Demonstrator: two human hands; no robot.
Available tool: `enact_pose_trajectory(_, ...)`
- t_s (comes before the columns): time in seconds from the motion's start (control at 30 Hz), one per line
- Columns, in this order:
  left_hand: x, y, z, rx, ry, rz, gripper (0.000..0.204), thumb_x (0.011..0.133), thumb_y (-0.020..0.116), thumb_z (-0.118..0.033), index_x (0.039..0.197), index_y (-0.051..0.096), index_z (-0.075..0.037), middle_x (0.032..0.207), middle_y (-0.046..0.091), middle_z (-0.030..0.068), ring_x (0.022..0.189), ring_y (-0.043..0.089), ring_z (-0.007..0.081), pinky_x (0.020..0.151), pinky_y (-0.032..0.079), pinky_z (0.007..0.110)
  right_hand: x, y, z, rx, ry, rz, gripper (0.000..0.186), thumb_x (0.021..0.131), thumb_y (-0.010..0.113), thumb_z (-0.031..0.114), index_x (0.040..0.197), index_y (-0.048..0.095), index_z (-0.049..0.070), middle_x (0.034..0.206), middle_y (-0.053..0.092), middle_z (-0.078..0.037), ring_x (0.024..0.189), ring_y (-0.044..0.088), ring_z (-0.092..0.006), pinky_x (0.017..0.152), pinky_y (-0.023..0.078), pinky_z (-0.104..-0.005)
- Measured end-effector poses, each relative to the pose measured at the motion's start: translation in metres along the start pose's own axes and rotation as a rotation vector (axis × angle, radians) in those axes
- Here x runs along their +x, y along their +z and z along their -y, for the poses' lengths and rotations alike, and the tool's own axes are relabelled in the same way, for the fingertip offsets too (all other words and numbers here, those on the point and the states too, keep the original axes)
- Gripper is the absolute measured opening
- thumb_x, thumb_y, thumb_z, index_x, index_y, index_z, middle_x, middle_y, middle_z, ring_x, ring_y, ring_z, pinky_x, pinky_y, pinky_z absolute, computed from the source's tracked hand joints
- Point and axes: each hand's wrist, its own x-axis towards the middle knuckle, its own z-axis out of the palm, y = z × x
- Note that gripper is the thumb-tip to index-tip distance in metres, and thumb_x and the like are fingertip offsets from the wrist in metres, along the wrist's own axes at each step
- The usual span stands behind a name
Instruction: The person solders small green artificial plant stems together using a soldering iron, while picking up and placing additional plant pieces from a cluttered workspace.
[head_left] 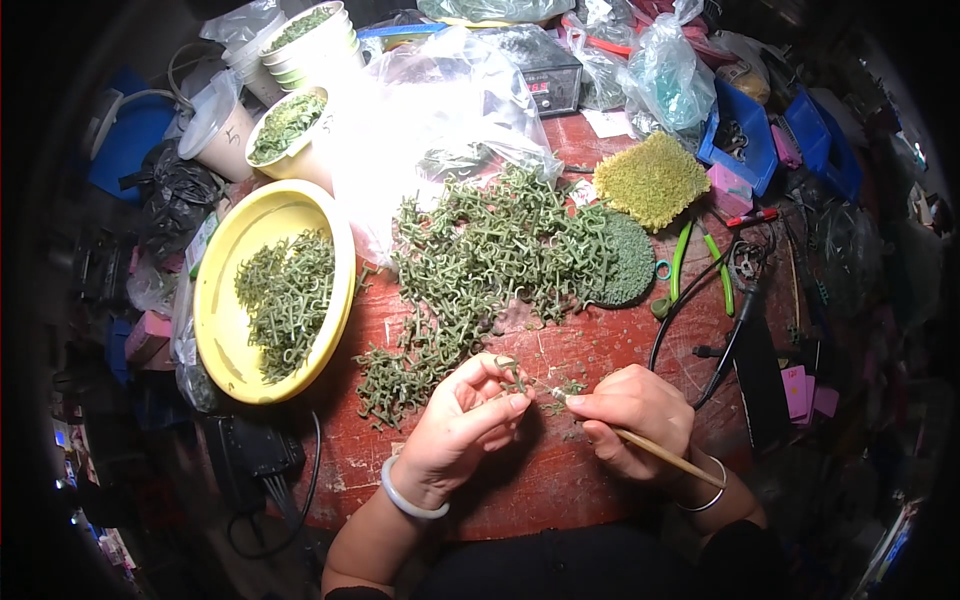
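My left hand [468,418] pinches a small curled green piece [513,373] between thumb and fingertips. My right hand [638,415] is closed around a thin tool with a wooden handle [668,456]; its pale tip points at the piece, and its exact kind is hard to make out. Just beyond the hands, a wide heap of similar green curled pieces [500,245] is spread over the red tabletop [370,490]. More of them lie in a tilted yellow basin [213,300] on the left. A few green bits [572,386] show beside the tool's tip.
Right of the heap are a round green textured pad [622,262], a yellow sponge-like block [652,182], green-handled pliers [680,262] and black cables [735,335]. Clear plastic bags [440,110], a box with a lit display [550,88], filled tubs [300,150] and blue bins [740,150] stand behind.
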Motion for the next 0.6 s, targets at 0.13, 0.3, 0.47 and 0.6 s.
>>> enact_pose_trajectory(0.13, 0.001, -0.003, 0.003, 0.043, 0.028, 0.005, 0.029, 0.093, 0.068, 0.002, 0.118, 0.055, -0.007, 0.101, 0.064, 0.0025, 0.063, 0.049, 0.0025, 0.052, 0.037, 0.018, -0.002, 0.005, -0.004, -0.084, -0.028, 0.038, 0.021, 0.084, 0.076, 0.003, 0.104, 0.071, 0.000, 0.083, 0.065, -0.010, 0.070, 0.064, -0.0251, 0.064, 0.053, -0.0347)
enact_pose_trajectory(0.3, 0.001, 0.001, 0.010, 0.237, 0.114, 0.047, 0.030, 0.092, 0.069, 0.004, 0.118, 0.055, -0.005, 0.100, 0.060, -0.0009, 0.078, 0.056, 0.0022, 0.066, 0.044, 0.017, 0.000, 0.011, -0.003, -0.151, 0.004, 0.045, 0.030, 0.077, 0.082, 0.007, 0.103, 0.068, 0.002, 0.083, 0.062, -0.008, 0.071, 0.061, -0.0246, 0.062, 0.051, -0.0348)
enact_pose_trajectory(0.47, -0.001, 0.006, 0.012, 0.534, 0.245, 0.062, 0.030, 0.092, 0.069, 0.003, 0.117, 0.054, -0.004, 0.092, 0.058, -0.0023, 0.071, 0.054, 0.0005, 0.060, 0.042, 0.016, -0.002, 0.012, -0.003, -0.140, 0.107, 0.086, 0.027, 0.077, 0.083, 0.007, 0.099, 0.067, 0.003, 0.083, 0.061, -0.009, 0.072, 0.060, -0.0258, 0.063, 0.050, -0.0351)
enact_pose_trajectory(0.6, -0.003, 0.010, 0.009, 0.550, 0.209, 0.066, 0.030, 0.092, 0.070, 0.002, 0.117, 0.055, -0.004, 0.088, 0.058, -0.0029, 0.065, 0.052, -0.0002, 0.056, 0.040, 0.016, -0.004, 0.012, -0.004, -0.146, 0.155, 0.085, 0.023, 0.079, 0.081, 0.005, 0.097, 0.067, 0.003, 0.084, 0.061, -0.009, 0.073, 0.060, -0.0268, 0.064, 0.050, -0.0365)
